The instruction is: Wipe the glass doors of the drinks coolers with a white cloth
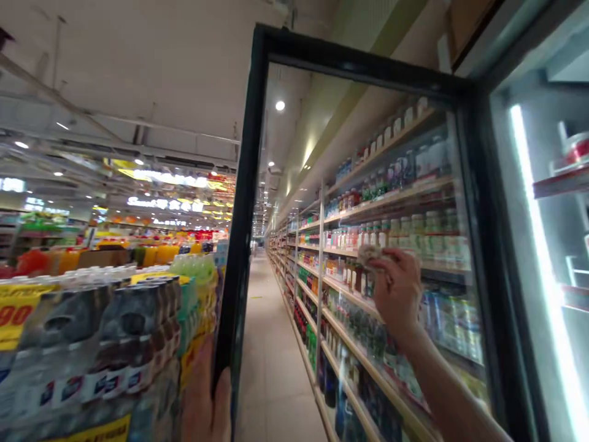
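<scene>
A tall cooler door (251,202) with a black frame stands swung open in front of me. My left hand (205,402) grips its outer edge low down, thumb on the frame. My right hand (396,288) is raised against the inner side of the glass pane (381,184), fingers closed on a small crumpled cloth (368,253) pressed to the glass. Through the pane I see a long aisle lined with shelves of bottles.
Stacked packs of bottled drinks (105,331) with yellow price signs stand close on my left. The lit cooler interior (547,258) with its shelves is at the right. A tiled aisle floor (271,356) runs ahead between the shelves.
</scene>
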Action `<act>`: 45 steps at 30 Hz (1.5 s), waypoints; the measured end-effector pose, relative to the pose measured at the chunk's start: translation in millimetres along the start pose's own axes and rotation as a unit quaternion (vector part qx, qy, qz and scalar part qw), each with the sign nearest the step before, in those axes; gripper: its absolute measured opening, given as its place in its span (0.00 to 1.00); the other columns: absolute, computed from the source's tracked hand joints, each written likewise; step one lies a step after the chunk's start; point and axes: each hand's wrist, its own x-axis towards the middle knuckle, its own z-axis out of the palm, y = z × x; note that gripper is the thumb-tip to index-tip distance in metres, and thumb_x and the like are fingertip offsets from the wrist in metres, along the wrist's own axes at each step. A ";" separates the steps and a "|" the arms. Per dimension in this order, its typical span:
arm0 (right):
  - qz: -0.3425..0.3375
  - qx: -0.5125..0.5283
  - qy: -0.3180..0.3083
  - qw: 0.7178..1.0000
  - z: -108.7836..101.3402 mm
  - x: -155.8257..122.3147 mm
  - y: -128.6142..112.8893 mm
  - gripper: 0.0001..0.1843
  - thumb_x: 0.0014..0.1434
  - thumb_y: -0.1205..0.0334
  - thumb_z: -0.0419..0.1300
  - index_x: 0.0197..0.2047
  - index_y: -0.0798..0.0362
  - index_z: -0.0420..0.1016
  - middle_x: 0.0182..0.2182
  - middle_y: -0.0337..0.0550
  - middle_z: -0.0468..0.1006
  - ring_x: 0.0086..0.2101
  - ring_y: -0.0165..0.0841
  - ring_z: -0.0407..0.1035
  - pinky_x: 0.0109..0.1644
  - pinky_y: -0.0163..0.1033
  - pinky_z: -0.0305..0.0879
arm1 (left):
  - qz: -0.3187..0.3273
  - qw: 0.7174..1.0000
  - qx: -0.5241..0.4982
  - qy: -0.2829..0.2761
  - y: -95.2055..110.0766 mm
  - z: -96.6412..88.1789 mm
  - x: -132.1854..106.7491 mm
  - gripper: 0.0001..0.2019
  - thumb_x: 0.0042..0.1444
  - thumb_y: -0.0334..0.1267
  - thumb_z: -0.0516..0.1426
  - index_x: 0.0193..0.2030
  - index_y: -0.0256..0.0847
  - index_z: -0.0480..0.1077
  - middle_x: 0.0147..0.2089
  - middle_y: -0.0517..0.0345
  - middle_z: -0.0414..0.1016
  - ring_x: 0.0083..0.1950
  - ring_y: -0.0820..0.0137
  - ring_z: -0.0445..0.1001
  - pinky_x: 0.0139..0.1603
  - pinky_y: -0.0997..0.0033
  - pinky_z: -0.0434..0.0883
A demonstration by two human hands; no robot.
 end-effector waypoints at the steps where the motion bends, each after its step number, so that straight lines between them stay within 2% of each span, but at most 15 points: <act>1: 0.007 -0.020 0.005 1.000 8.6 4.5 15.2 0.13 0.53 0.72 0.51 0.32 0.52 0.76 0.41 0.49 0.72 0.43 0.40 0.67 0.48 0.49 0.66 | 0.046 0.998 0.042 0.021 10.6 6.7 8.5 0.29 0.58 0.44 0.49 0.66 0.50 0.50 0.70 0.59 0.48 0.68 0.59 0.52 0.68 0.51 0.50; 3: 0.011 -0.040 -0.010 0.999 28.7 4.8 23.9 0.16 0.54 0.71 0.50 0.40 0.54 0.77 0.44 0.50 0.73 0.45 0.42 0.66 0.51 0.51 0.64 | 0.112 0.985 0.121 0.058 28.1 21.1 24.3 0.29 0.58 0.43 0.50 0.66 0.48 0.50 0.72 0.57 0.38 0.69 0.54 0.48 0.67 0.48 0.51; 5: -0.030 -0.030 -0.077 0.996 49.1 -4.1 9.3 0.22 0.55 0.70 0.48 0.52 0.56 0.71 0.52 0.51 0.70 0.53 0.43 0.61 0.56 0.52 0.59 | 0.143 0.969 0.181 0.093 36.5 32.8 35.7 0.29 0.58 0.43 0.50 0.66 0.48 0.50 0.73 0.57 0.32 0.70 0.50 0.45 0.66 0.45 0.52; 9: -0.229 0.050 -0.201 0.951 71.7 -12.4 -8.9 0.28 0.57 0.67 0.49 0.62 0.55 0.60 0.63 0.43 0.60 0.64 0.38 0.46 0.66 0.46 0.46 | 0.189 0.946 0.232 0.125 34.7 47.4 42.2 0.32 0.58 0.41 0.51 0.68 0.48 0.44 0.72 0.53 0.34 0.70 0.49 0.44 0.65 0.40 0.50; 11: -0.215 0.032 -0.207 0.954 70.9 3.8 16.2 0.30 0.57 0.70 0.48 0.63 0.48 0.58 0.63 0.39 0.60 0.65 0.37 0.44 0.67 0.51 0.42 | 0.235 0.941 0.223 0.101 36.1 57.4 42.1 0.33 0.59 0.38 0.51 0.69 0.47 0.41 0.72 0.51 0.38 0.70 0.53 0.45 0.66 0.42 0.50; 15: 0.010 -0.071 -0.089 0.993 62.0 35.9 82.7 0.29 0.59 0.68 0.47 0.64 0.48 0.56 0.64 0.47 0.56 0.65 0.45 0.44 0.63 0.63 0.45 | 0.283 0.942 0.178 0.013 54.8 92.2 45.4 0.32 0.60 0.36 0.48 0.69 0.47 0.39 0.71 0.49 0.44 0.70 0.59 0.46 0.65 0.50 0.55; 21: -0.123 -0.030 -0.164 0.978 47.4 10.9 90.9 0.26 0.58 0.72 0.46 0.57 0.45 0.67 0.61 0.41 0.62 0.62 0.37 0.52 0.64 0.52 0.52 | 0.196 0.963 0.176 0.055 84.6 130.2 44.4 0.31 0.61 0.40 0.47 0.69 0.40 0.38 0.70 0.38 0.44 0.71 0.53 0.40 0.64 0.40 0.52; 26: 0.127 -0.131 -0.060 0.981 30.0 28.0 112.4 0.27 0.61 0.63 0.44 0.63 0.60 0.58 0.65 0.61 0.50 0.64 0.51 0.44 0.61 0.65 0.47 | 0.173 0.971 0.156 0.060 96.1 132.2 35.5 0.32 0.61 0.40 0.47 0.69 0.38 0.38 0.70 0.39 0.42 0.71 0.55 0.36 0.65 0.41 0.47; 28: 0.087 -0.124 -0.088 0.985 30.5 23.0 102.5 0.28 0.62 0.60 0.44 0.64 0.60 0.56 0.66 0.61 0.48 0.64 0.52 0.43 0.61 0.64 0.48 | 0.172 0.970 0.161 0.065 101.1 129.5 32.8 0.31 0.61 0.40 0.47 0.69 0.38 0.39 0.70 0.39 0.43 0.71 0.56 0.36 0.66 0.42 0.46; 31: -0.163 -0.058 -0.235 0.957 28.6 4.1 77.9 0.25 0.63 0.59 0.45 0.62 0.49 0.60 0.65 0.47 0.54 0.64 0.43 0.46 0.64 0.57 0.49 | 0.168 0.967 0.180 0.060 109.1 122.3 30.4 0.31 0.61 0.40 0.48 0.68 0.36 0.41 0.70 0.38 0.45 0.71 0.57 0.36 0.66 0.43 0.48; 32: -0.204 -0.049 -0.259 0.943 25.0 0.9 75.2 0.24 0.63 0.59 0.45 0.62 0.47 0.61 0.65 0.45 0.56 0.64 0.41 0.47 0.64 0.55 0.49 | 0.164 0.967 0.187 0.054 112.2 119.2 30.0 0.31 0.61 0.40 0.48 0.68 0.36 0.42 0.69 0.38 0.46 0.71 0.57 0.36 0.66 0.44 0.49; 33: -0.199 -0.052 -0.261 0.943 19.8 1.1 77.2 0.23 0.64 0.59 0.44 0.61 0.47 0.61 0.64 0.45 0.57 0.64 0.41 0.48 0.64 0.56 0.49 | 0.159 0.967 0.193 0.048 115.5 115.9 29.6 0.31 0.61 0.41 0.47 0.68 0.35 0.42 0.69 0.38 0.47 0.71 0.58 0.36 0.66 0.45 0.49; 38: 0.052 -0.119 -0.176 0.976 -5.9 18.7 119.4 0.28 0.63 0.56 0.42 0.63 0.57 0.57 0.66 0.56 0.48 0.65 0.50 0.43 0.62 0.63 0.48 | 0.128 0.966 0.223 0.013 133.3 101.7 27.8 0.29 0.61 0.42 0.47 0.67 0.34 0.46 0.70 0.39 0.45 0.71 0.57 0.37 0.66 0.45 0.50; 42: 0.025 -0.093 -0.185 0.978 -10.3 -14.7 100.6 0.30 0.62 0.55 0.44 0.66 0.56 0.52 0.67 0.55 0.45 0.65 0.50 0.40 0.62 0.64 0.48 | 0.132 0.961 0.243 0.017 140.5 96.2 24.8 0.29 0.61 0.42 0.46 0.67 0.33 0.47 0.70 0.39 0.44 0.71 0.57 0.37 0.67 0.47 0.49; 45: -0.096 -0.039 -0.231 0.967 -7.5 -49.5 71.1 0.28 0.63 0.58 0.44 0.66 0.49 0.50 0.66 0.49 0.51 0.65 0.44 0.42 0.63 0.59 0.49 | 0.132 0.960 0.243 0.036 140.9 94.4 22.1 0.30 0.61 0.42 0.47 0.67 0.31 0.45 0.70 0.37 0.43 0.71 0.55 0.35 0.67 0.46 0.48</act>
